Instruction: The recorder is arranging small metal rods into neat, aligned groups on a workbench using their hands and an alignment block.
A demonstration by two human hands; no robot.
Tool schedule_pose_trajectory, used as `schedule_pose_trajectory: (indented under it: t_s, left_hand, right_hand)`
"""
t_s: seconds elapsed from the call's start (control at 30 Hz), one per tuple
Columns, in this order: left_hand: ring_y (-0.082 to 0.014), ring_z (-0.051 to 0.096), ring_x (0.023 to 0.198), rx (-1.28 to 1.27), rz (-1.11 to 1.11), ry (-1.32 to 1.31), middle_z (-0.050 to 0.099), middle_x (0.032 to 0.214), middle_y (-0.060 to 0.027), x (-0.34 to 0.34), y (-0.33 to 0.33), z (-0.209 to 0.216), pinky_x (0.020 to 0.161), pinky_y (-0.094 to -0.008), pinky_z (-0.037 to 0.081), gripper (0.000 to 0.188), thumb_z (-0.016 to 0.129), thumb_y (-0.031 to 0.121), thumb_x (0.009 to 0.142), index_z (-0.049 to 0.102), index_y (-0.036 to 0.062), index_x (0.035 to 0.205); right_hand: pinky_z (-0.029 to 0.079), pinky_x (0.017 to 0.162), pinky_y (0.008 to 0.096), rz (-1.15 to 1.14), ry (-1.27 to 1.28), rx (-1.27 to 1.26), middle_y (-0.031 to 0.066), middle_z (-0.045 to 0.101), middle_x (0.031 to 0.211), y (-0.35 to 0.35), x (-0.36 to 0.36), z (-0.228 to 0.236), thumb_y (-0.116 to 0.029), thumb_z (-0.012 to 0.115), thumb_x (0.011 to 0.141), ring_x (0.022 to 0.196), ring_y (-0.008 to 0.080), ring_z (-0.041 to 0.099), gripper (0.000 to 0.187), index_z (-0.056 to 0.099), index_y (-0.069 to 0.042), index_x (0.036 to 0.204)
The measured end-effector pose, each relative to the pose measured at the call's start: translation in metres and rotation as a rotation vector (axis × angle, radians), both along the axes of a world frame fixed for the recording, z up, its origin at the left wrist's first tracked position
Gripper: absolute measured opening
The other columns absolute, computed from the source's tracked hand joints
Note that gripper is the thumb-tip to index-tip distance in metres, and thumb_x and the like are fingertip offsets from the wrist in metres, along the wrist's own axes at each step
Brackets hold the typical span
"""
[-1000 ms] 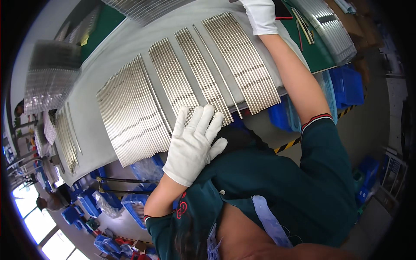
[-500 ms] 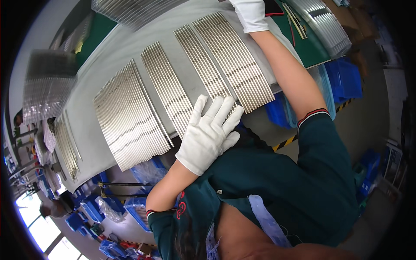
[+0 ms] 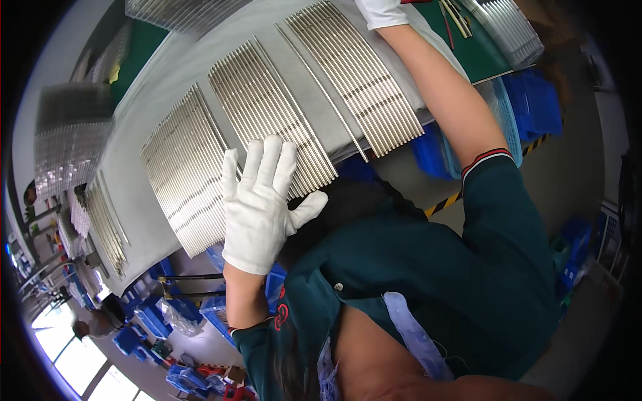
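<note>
My left hand (image 3: 257,217), in a white glove, lies with fingers spread over the near end of the middle row of thin silver metal rods (image 3: 257,100). Its fingertips also reach the edge of the left row of rods (image 3: 184,167). Beyond a gap on the right lies another row of rods (image 3: 354,80), and one single rod (image 3: 324,97) sits by itself in that gap. Dark bands cross the rods. My right hand (image 3: 382,12), gloved too, is at the top edge, past the far end of the right row; its fingers are cut off by the frame.
A pale cloth (image 3: 140,220) covers the table under the rods. Clear plastic trays (image 3: 73,147) stand at the left, with loose thin rods (image 3: 103,227) near them. Pen-like tools (image 3: 456,19) lie on a green surface at the far right. Blue bins (image 3: 531,110) stand below the table.
My left hand has moved left. The narrow row of rods has shifted left against the middle row, leaving one rod behind. My right hand has slid slightly up and left.
</note>
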State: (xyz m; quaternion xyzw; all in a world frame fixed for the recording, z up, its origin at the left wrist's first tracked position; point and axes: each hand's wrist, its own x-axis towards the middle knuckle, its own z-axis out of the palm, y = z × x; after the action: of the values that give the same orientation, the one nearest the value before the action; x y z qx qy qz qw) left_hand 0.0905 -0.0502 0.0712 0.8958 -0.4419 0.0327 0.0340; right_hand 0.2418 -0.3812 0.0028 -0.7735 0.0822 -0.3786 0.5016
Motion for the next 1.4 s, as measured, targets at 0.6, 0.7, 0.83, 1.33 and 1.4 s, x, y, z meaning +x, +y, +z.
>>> schedule_pose_trajectory:
  t_s: [0.6, 0.7, 0.83, 1.33, 1.4]
  left_hand:
    - [-0.0312, 0.054, 0.132, -0.049, -0.145, 0.067, 0.06, 0.138, -0.011, 0.0, -0.048, 0.001, 0.12, -0.0561, 0.029, 0.084, 0.075, 0.06, 0.073, 0.06, 0.0073, 0.136]
    - [-0.0325, 0.054, 0.131, -0.048, -0.219, 0.123, 0.057, 0.14, -0.0132, 0.004, -0.066, -0.009, 0.117, -0.0545, 0.034, 0.087, 0.074, 0.062, 0.076, 0.057, 0.0056, 0.14]
    - [-0.0345, 0.055, 0.13, -0.143, -0.24, 0.119, 0.058, 0.139, -0.018, 0.007, -0.083, -0.023, 0.116, -0.0562, 0.035, 0.091, 0.072, 0.067, 0.075, 0.056, 0.0067, 0.142]
    - [-0.0342, 0.055, 0.13, 0.032, -0.143, 0.059, 0.059, 0.139, -0.0144, 0.001, -0.045, -0.007, 0.118, -0.0572, 0.032, 0.087, 0.071, 0.066, 0.077, 0.058, 0.0095, 0.141]
    - [-0.0343, 0.055, 0.13, 0.023, -0.141, 0.084, 0.059, 0.14, -0.0151, 0.001, -0.05, -0.008, 0.119, -0.0567, 0.032, 0.088, 0.071, 0.066, 0.077, 0.058, 0.0084, 0.141]
  right_hand:
    - [0.048, 0.107, 0.0382, 0.016, -0.014, -0.013, 0.0189, 0.058, 0.147, 0.002, 0.001, 0.001, -0.034, 0.073, 0.092, 0.13, 0.0351, 0.06, 0.075, 0.043, -0.016, 0.158]
    - [0.049, 0.106, 0.0388, 0.026, -0.044, -0.014, 0.0191, 0.059, 0.146, 0.004, 0.004, -0.001, -0.035, 0.073, 0.092, 0.128, 0.0358, 0.062, 0.075, 0.042, -0.017, 0.159]
    - [0.049, 0.105, 0.0389, 0.039, 0.015, 0.011, 0.0192, 0.06, 0.144, 0.009, 0.003, 0.003, -0.035, 0.072, 0.093, 0.126, 0.0355, 0.063, 0.075, 0.042, -0.018, 0.159]
    - [0.048, 0.107, 0.0382, 0.049, -0.022, -0.014, 0.019, 0.057, 0.148, 0.002, 0.003, 0.001, -0.035, 0.072, 0.094, 0.131, 0.0347, 0.06, 0.074, 0.041, -0.017, 0.159]
    - [0.048, 0.107, 0.038, 0.049, -0.009, -0.008, 0.019, 0.057, 0.148, 0.003, 0.004, 0.001, -0.035, 0.072, 0.094, 0.131, 0.0347, 0.06, 0.074, 0.041, -0.017, 0.159]
